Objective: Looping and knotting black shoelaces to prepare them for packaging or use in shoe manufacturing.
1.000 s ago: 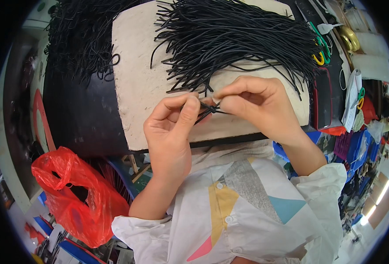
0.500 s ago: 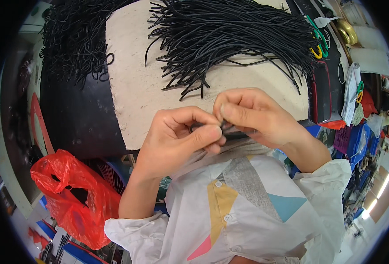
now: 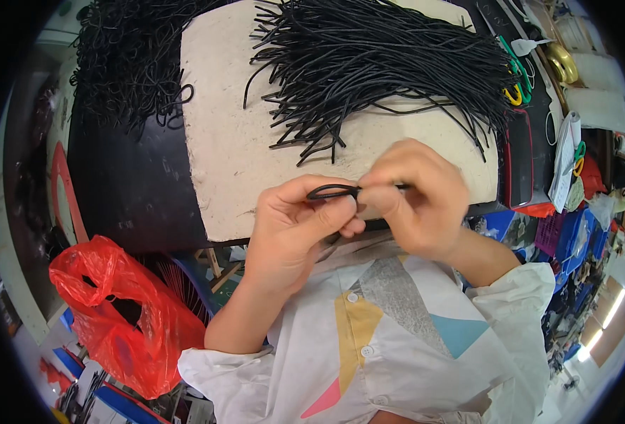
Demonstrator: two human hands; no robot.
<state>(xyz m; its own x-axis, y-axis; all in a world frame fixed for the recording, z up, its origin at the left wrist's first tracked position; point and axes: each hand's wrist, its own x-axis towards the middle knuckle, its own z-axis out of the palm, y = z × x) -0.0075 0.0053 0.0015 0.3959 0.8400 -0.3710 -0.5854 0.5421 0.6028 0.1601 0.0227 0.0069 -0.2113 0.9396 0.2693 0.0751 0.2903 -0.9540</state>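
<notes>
A short black cord is pinched between my two hands over the near edge of the pale board. It forms a small loop that stands out above the fingers of my left hand, which is closed on it. My right hand is closed on the same cord just to the right of the loop, and a dark end pokes out behind its fingers. Where the cord crosses itself is partly hidden by my fingertips. Beyond my hands, a thick bundle of straight black cords lies on the pale board.
Looped black cords are heaped at the far left of the dark table. A red plastic bag hangs at the near left. To the right are green-handled scissors, a dark red-edged case and a gold tape roll.
A loop of the cord now shows clearly above my left fingers. My right hand has turned and shifted slightly right, still holding the cord. The whole view has moved a little.
</notes>
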